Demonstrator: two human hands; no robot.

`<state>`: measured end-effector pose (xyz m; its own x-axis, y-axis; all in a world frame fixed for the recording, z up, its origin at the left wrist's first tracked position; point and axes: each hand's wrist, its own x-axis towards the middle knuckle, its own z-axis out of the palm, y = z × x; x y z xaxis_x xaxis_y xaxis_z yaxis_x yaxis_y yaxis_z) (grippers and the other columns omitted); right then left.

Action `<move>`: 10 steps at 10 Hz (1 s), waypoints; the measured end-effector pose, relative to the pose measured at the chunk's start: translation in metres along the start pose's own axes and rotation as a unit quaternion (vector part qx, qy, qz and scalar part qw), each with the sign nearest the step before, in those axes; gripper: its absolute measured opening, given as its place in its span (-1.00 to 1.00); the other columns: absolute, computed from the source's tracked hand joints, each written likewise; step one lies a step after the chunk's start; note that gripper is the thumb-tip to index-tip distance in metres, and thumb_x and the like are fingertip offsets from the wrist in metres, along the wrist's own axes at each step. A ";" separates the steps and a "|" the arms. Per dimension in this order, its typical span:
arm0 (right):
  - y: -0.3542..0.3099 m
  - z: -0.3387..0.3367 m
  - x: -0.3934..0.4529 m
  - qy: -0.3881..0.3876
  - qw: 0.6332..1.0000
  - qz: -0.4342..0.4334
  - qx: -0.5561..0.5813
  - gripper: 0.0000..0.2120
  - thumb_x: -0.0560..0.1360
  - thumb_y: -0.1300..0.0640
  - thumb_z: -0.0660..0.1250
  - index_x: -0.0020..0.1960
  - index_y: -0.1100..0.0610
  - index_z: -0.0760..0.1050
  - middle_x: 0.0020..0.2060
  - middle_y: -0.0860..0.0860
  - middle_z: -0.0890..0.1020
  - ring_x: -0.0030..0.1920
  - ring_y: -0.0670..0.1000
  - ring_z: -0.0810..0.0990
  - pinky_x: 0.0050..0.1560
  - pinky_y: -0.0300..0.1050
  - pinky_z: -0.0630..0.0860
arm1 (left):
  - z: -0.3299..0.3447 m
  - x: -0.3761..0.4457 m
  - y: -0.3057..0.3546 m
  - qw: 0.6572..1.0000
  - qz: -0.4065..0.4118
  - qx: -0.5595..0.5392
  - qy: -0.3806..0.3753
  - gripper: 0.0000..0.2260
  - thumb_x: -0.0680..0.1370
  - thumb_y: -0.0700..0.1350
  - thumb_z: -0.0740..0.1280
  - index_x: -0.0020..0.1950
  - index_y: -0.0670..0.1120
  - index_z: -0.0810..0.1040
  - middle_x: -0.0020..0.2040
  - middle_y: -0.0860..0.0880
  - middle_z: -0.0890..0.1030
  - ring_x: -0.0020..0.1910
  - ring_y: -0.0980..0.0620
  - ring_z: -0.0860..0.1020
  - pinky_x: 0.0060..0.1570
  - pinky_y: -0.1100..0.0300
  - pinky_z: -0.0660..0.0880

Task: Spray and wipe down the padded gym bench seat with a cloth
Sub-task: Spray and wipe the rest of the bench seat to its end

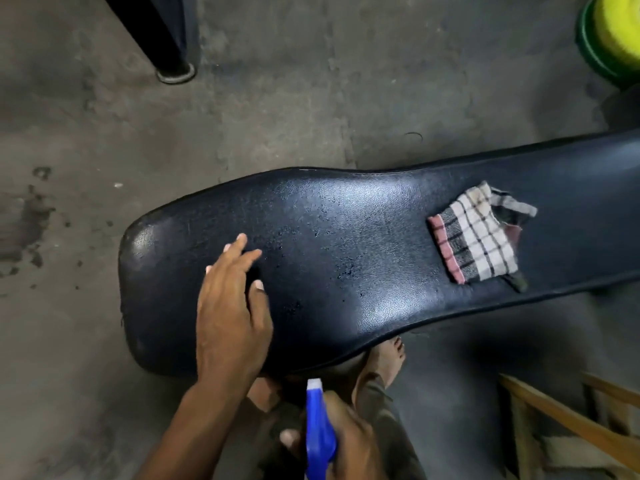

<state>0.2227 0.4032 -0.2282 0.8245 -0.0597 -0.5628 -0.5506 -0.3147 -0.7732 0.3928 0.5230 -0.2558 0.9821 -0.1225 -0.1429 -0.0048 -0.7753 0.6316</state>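
Bench seat [346,254] fills mid-frame — black padded vinyl, wide rounded end at left, narrowing toward the right edge. Dark wet droplets are scattered over the middle of the pad; glossy highlights run across the surface.

Left hand [232,306] lies on the wide end of the seat, palm down, fingers straight and slightly spread, tips pointing up-frame. It holds nothing, only resting on the vinyl.

Right hand [349,441] is low in frame, below the seat's near edge, fingers wrapped round a blue spray bottle [320,434]. White nozzle tip points up toward the seat. The bottle body is mostly out of frame, so its fill level can't be told.

Cloth [479,237] — checked, white with dark lines and a red border, folded, lying flat on the narrow right part of the seat. It is well apart from both hands and neither touches it. One corner is rumpled at its upper right.

Bare feet [389,358] show under the near edge of the seat on the grey concrete floor [86,133], which has dark stains at left. A black frame leg [162,36] stands top left. A yellow-green round thing [613,32] sits top right, cut off by the frame. Wooden slats [568,424] are bottom right.
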 end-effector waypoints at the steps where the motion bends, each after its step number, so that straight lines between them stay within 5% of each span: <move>1: 0.019 -0.010 0.002 0.121 0.992 -0.030 -0.029 -0.56 0.46 -0.35 0.39 0.11 -0.77 0.22 -0.17 -0.27 0.68 -0.07 0.02 0.74 0.24 -0.04 0.65 | 0.009 -0.004 0.016 0.999 0.026 -0.003 -0.023 -0.59 0.63 -0.19 0.23 0.49 -0.06 0.53 0.64 0.06 0.41 0.68 0.07 0.29 0.72 0.11 0.03; 2: 0.038 -0.027 -0.002 0.159 0.987 -0.012 -0.008 -0.66 0.35 -0.31 0.48 0.05 -0.45 0.42 -0.15 -0.16 0.68 -0.11 0.09 0.70 0.11 -0.02 0.67 | 0.029 -0.002 0.040 0.998 0.058 -0.013 -0.037 -0.60 0.63 -0.20 0.23 0.47 -0.08 0.54 0.64 0.04 0.43 0.67 0.05 0.31 0.72 0.01 0.11; 3: 0.043 -0.057 0.000 0.241 0.970 -0.013 0.015 -0.56 0.38 -0.34 0.51 0.19 -0.30 0.48 -0.05 -0.28 0.72 -0.10 -0.13 0.73 0.02 -0.29 0.64 | 0.056 0.001 0.072 0.994 0.096 -0.029 -0.054 -0.61 0.63 -0.22 0.25 0.46 -0.11 0.56 0.62 0.01 0.45 0.66 0.01 0.35 0.70 0.00 0.14; 4: 0.047 -0.094 0.002 0.298 0.954 -0.013 0.035 -0.59 0.45 -0.42 0.48 0.18 -0.24 0.58 -0.01 -0.19 0.76 0.10 0.03 0.78 0.18 -0.07 0.68 | 0.085 0.002 0.110 0.985 0.148 -0.035 -0.082 -0.61 0.63 -0.22 0.26 0.46 -0.12 0.57 0.61 -0.01 0.47 0.65 -0.01 0.36 0.70 -0.03 0.17; 6: 0.033 -0.168 0.003 0.379 0.923 -0.047 0.040 -0.68 0.49 -0.20 0.50 0.17 -0.10 0.63 -0.15 -0.35 0.67 -0.17 -0.30 0.68 -0.04 -0.52 0.50 | 0.130 0.008 0.181 0.968 0.204 -0.033 -0.140 -0.62 0.63 -0.21 0.28 0.45 -0.12 0.58 0.61 -0.03 0.48 0.67 -0.04 0.33 0.70 -0.07 0.16; 9: 0.015 -0.286 0.002 0.478 0.865 -0.141 0.061 -0.74 0.57 -0.08 0.49 0.23 -0.13 0.60 -0.15 -0.33 0.66 -0.17 -0.26 0.69 -0.05 -0.53 0.46 | 0.177 0.013 0.255 0.948 0.269 -0.018 -0.169 -0.63 0.63 -0.24 0.35 0.44 -0.17 0.59 0.58 -0.09 0.50 0.64 -0.12 0.38 0.67 -0.13 0.22; 10: 0.012 -0.321 0.010 0.508 0.840 -0.182 0.051 -0.73 0.60 -0.05 0.50 0.26 -0.06 0.60 -0.20 -0.12 0.65 -0.24 -0.11 0.66 -0.09 -0.45 0.47 | 0.197 0.016 0.263 0.946 0.285 0.034 -0.149 -0.58 0.63 -0.20 0.35 0.50 -0.19 0.54 0.60 -0.16 0.48 0.65 -0.21 0.35 0.63 -0.27 0.25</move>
<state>0.2669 0.0944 -0.1493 0.5979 -0.7715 0.2173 -0.2025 -0.4077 -0.8904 0.3705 0.1947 -0.2422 0.7198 -0.6941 -0.0092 -0.5398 -0.5680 0.6212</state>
